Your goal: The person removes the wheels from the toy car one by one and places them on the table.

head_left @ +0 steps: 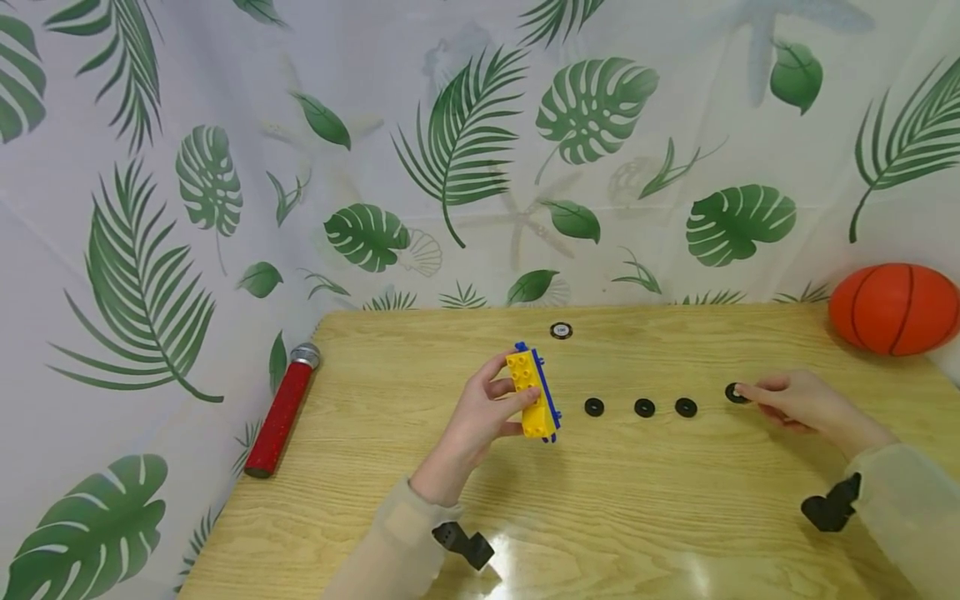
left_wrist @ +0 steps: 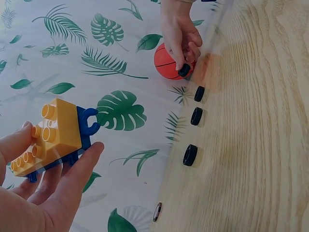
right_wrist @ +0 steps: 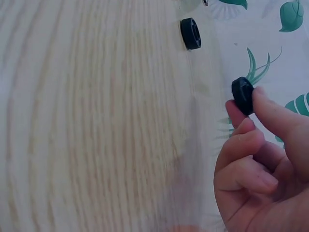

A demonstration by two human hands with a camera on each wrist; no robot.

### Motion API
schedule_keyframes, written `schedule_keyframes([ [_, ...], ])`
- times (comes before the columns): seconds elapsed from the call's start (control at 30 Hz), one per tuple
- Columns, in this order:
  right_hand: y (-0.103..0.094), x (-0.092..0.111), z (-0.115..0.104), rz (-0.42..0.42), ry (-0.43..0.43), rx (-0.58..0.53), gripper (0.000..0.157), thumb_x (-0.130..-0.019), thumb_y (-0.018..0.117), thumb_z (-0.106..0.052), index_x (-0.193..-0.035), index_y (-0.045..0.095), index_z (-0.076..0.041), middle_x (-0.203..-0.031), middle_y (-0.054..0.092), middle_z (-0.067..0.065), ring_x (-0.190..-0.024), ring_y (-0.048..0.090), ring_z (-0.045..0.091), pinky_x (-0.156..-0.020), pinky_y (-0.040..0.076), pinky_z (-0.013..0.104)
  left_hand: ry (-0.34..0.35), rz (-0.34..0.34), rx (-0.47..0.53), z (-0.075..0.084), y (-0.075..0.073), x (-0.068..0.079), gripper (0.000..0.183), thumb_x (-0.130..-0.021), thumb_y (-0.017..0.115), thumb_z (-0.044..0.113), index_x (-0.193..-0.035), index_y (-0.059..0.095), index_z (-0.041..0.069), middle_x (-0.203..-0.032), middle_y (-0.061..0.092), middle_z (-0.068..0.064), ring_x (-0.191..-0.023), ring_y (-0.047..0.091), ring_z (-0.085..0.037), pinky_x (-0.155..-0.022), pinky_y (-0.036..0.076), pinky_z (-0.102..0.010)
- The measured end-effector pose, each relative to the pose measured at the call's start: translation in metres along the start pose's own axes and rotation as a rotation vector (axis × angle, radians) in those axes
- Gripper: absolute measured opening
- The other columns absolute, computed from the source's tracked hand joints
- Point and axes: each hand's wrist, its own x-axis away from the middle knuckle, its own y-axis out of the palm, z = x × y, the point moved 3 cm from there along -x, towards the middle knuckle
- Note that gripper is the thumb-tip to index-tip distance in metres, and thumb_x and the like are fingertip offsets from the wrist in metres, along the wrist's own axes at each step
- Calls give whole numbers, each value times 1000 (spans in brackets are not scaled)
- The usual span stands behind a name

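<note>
My left hand (head_left: 487, 408) grips a toy block vehicle body (head_left: 534, 400), yellow with round studs on one face and a blue base along the other. In the left wrist view a blue hook (left_wrist: 89, 122) juts from the end of its base. Between thumb and fingertip, my right hand (head_left: 802, 404) pinches a small black toy wheel (right_wrist: 243, 95), held up off the table. Three more black wheels lie flat between the hands: one (head_left: 594, 407) nearest the left hand, a middle one (head_left: 644, 407), and one (head_left: 686, 407) toward the right hand.
A black-and-white poker chip (head_left: 561, 331) lies near the back edge of the wooden table (head_left: 637, 508). At the left edge is a red microphone (head_left: 281, 417). An orange ball (head_left: 894, 309) sits at the back right, before a leaf-print curtain (head_left: 480, 150).
</note>
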Motion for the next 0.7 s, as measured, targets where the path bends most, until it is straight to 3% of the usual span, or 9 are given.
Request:
schedule_keyframes([
  [0.23, 5, -3, 9, -77, 33, -45, 29, -101, 56, -28, -90, 65, -3, -59, 49, -6, -47, 41, 7, -44, 38, 21, 3, 3, 4, 1, 0, -1, 64, -94, 67, 9, -151, 40, 22, -122, 63, -19, -99, 69, -23, -77, 61, -48],
  [0.47, 9, -6, 12, -71, 42, -5, 35, -101, 55, -34, -98, 65, -1, -58, 49, -6, -46, 39, 7, -43, 36, 21, -1, 3, 10, 2, -1, 0, 64, -94, 67, 9, -151, 39, 21, -123, 63, -19, -100, 69, -23, -77, 61, -48],
  [0.7, 11, -6, 12, -72, 46, 41, 34, -100, 59, -34, -95, 67, -1, -58, 49, -6, -49, 42, 8, -45, 36, 21, -15, 10, 14, 2, -2, -1, 62, -94, 67, 9, -150, 42, 20, -123, 63, -19, -102, 68, -24, -78, 61, -49],
])
